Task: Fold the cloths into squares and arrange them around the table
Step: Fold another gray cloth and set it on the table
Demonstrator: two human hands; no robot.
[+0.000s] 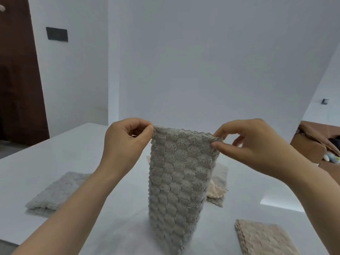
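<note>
White table (55, 159) — grey cloth (176, 181) aloft

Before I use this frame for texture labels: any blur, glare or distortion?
Head view: the hanging grey bubble-textured fleece cloth is sharp, the folded grey fleece cloth at left softer; a glare patch sits on the glossy white table at right; wide-angle tilts the wall edges.

The left forearm (73, 208) and right forearm (316, 183) reach forward, both bare, hands raised level. The left grip (127, 138) pinches one top corner of the grey cloth (178, 181) between thumb and forefinger, other fingers curled. The right grip (253, 144) pinches the opposite corner, other fingers loosely bent.
</note>
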